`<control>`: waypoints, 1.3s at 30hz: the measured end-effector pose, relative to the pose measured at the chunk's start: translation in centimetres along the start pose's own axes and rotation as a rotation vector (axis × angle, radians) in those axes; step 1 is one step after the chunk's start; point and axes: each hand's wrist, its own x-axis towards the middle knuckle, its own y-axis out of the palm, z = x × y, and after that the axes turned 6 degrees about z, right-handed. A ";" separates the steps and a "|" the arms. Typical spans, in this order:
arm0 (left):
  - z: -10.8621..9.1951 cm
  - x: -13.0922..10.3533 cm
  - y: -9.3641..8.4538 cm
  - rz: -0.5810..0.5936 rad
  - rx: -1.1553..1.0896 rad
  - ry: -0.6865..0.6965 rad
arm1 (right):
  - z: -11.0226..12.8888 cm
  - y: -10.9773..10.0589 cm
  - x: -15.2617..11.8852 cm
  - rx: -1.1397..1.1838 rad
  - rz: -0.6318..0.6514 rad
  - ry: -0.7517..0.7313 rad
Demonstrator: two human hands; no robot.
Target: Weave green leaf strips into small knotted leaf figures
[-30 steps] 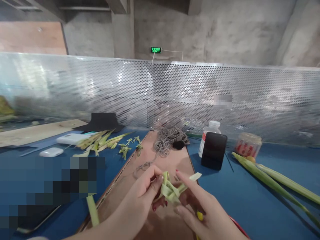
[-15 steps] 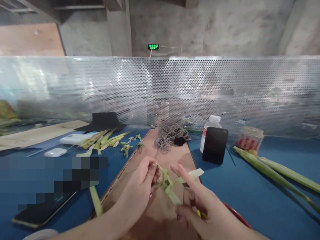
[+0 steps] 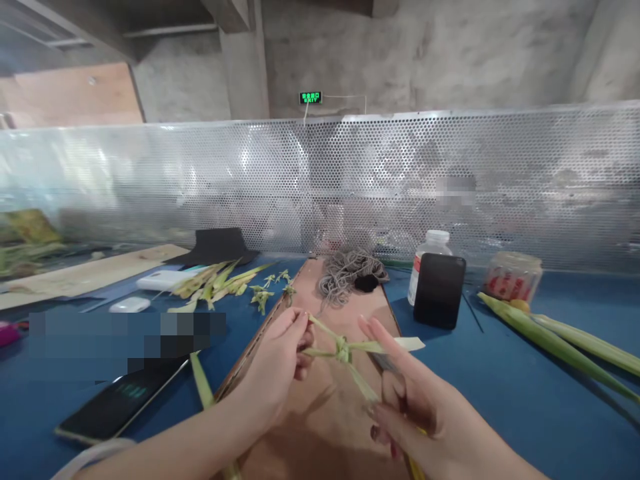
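A small knot of green leaf strips (image 3: 343, 349) hangs between my hands above the brown board (image 3: 310, 427), its ends spreading outward. My left hand (image 3: 280, 353) is closed, pinching one strip end between thumb and finger, while another strip reaches its curled fingers. My right hand (image 3: 410, 393) grips the lower right strip with thumb and curled fingers; its index finger is stretched out beside a wider pale strip end. Something yellow shows partly beneath the right hand.
Grey yarn (image 3: 350, 270) lies at the board's far end. To the right stand a black upright device (image 3: 440, 291), a bottle (image 3: 437, 241), a jar (image 3: 513, 277) and long leaves (image 3: 555, 340). Leaf pieces (image 3: 215, 283) and a phone (image 3: 127, 400) are on the left.
The strips are stretched straighter and the knot looks smaller and tighter. My right hand has moved a little to the right, away from my left hand. The view has shifted slightly.
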 end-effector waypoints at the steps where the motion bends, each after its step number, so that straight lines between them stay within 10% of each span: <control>1: 0.0 0.0 0.0 -0.009 0.000 0.004 | -0.1 -0.1 0.0 -0.005 0.001 -0.007; 22: 0.3 0.5 -0.7 0.259 0.204 -0.037 | 0.5 -1.2 0.4 0.103 -0.001 0.121; 33: 1.1 0.1 -0.2 0.545 0.207 -0.036 | 0.8 -1.0 -0.2 -0.200 -0.011 0.048; 39: 1.5 0.1 -0.4 0.488 0.287 0.005 | 1.2 -0.4 -0.5 -0.435 -0.017 -0.134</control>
